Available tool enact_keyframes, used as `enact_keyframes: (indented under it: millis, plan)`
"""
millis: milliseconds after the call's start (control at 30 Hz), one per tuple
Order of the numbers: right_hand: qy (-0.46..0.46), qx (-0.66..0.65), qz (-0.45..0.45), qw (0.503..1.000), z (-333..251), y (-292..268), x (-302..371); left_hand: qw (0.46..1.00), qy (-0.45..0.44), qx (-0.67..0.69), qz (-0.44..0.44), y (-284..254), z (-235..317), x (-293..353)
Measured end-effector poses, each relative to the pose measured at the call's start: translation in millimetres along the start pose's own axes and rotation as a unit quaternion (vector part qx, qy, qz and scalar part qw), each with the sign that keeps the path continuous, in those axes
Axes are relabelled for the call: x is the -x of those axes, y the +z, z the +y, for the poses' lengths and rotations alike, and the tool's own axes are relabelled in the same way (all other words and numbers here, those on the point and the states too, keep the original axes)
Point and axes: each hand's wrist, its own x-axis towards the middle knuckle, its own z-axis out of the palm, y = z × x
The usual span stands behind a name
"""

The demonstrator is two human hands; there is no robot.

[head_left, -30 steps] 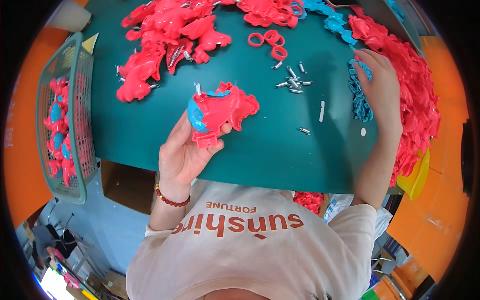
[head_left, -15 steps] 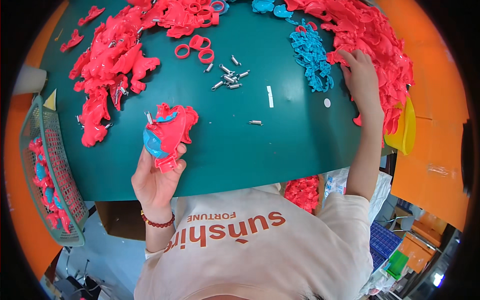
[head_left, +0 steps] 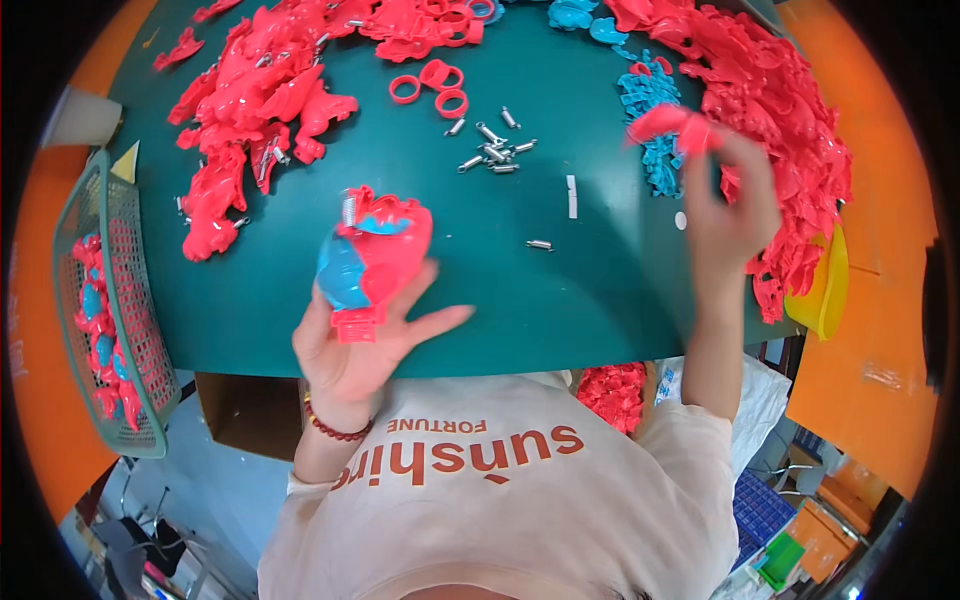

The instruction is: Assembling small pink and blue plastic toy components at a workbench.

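My left hand [head_left: 350, 350] holds a half-assembled plastic toy [head_left: 408, 240] over the near part of the table, its thumb stretched out to the side. The toy has a glossy red shell, a blue insert and a small metal spring [head_left: 349, 208] standing at its upper left edge. My right hand [head_left: 735, 215], smeared by motion, pinches a curved red plastic piece [head_left: 665, 124] in front of the right heap. A lone spring [head_left: 540, 245] lies on the table between the hands.
On the green table [head_left: 480, 320] are a left heap of red shells [head_left: 250, 100], red rings [head_left: 451, 103], loose springs [head_left: 495, 152], small blue parts [head_left: 660, 160] and a right heap of red pieces [head_left: 790, 130]. A basket [head_left: 130, 270] stands left, a yellow container [head_left: 825, 290] right.
My right hand has lifted a red piece off the right heap and drawn it back. In my left hand the toy is turned slightly, with the thumb now off it. The view has shifted a little.
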Motion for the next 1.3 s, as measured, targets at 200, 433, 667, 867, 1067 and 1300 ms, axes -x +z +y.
enact_keyframes:
  millis: [200, 433, 667, 867, 1067, 1300]
  plan:
    - [-0.215, -0.159, -0.060, 0.962, -83, 28, 39, 0.998, 0.019, -0.054, 0.039, 10, -10, -8]
    - [-0.003, -0.361, -0.208, 0.909, -97, 23, 37, 0.959, 0.082, -0.251, 0.102, 15, -3, -8]
    - [0.122, -0.353, -0.353, 0.858, -103, 18, 11, 0.921, 0.066, -0.382, 0.039, 18, -4, -7]
    - [0.213, -0.419, -0.368, 0.802, -106, 22, 14, 0.918, 0.058, -0.389, 0.050, 16, -7, -5]
    - [0.224, -0.472, -0.383, 0.762, -96, 26, 17, 0.940, 0.009, -0.341, 0.011, 13, -8, -5]
    - [0.242, -0.431, -0.368, 0.788, -82, 19, 14, 0.980, 0.030, -0.195, 0.012, 19, -7, -5]
